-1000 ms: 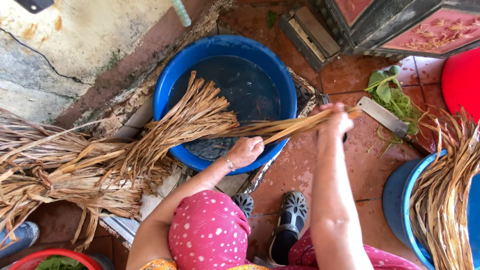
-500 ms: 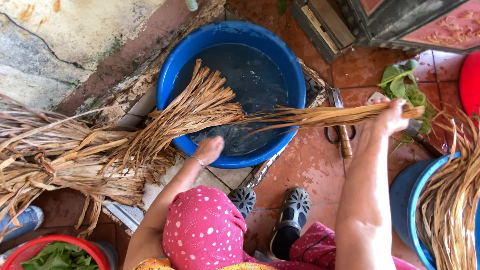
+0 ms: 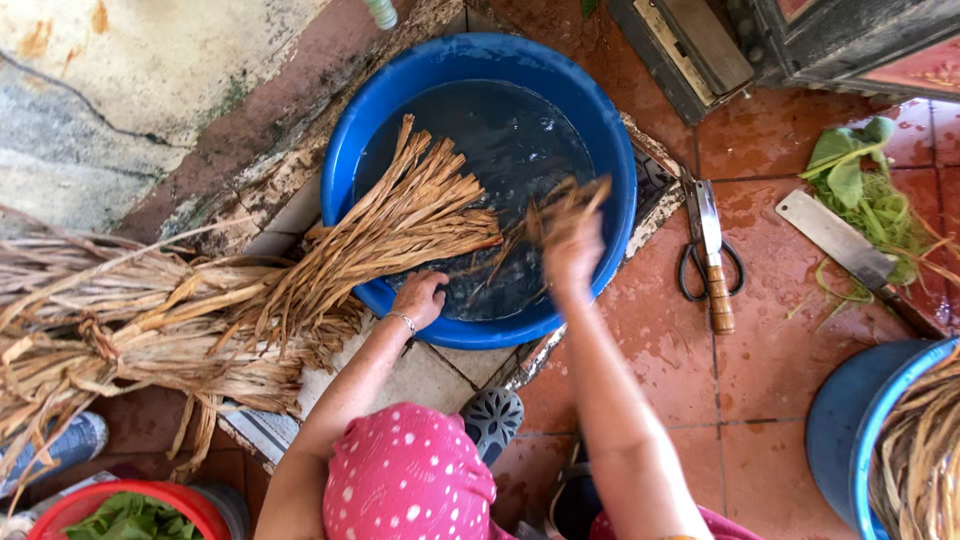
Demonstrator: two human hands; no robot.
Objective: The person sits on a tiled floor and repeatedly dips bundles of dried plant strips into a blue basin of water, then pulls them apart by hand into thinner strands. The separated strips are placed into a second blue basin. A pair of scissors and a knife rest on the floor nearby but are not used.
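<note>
A large blue basin (image 3: 622, 190) holds dark water. A big bundle of dried brown leaves (image 3: 200, 310) lies from the left, its tips fanned over the basin's left side. My left hand (image 3: 418, 298), with a bracelet on the wrist, rests with curled fingers at the basin's near rim, just under the leaf tips and against a few thin strands. My right hand (image 3: 572, 250) is over the water near the right rim. It grips a blurred bunch of dried strands (image 3: 560, 205). My pink spotted head covering (image 3: 408, 475) fills the bottom.
Scissors (image 3: 708, 262) and a flat cleaver (image 3: 838, 240) lie on the wet red tiles to the right, next to green leaves (image 3: 860, 180). A second blue tub (image 3: 850, 440) with dried fibres stands at the lower right. A red tub of greens (image 3: 70, 505) is at the lower left.
My right hand has pulled back from far out on the right to above the basin, and the long stretched strands are now bunched in it. My left hand slid to the basin's near rim.
</note>
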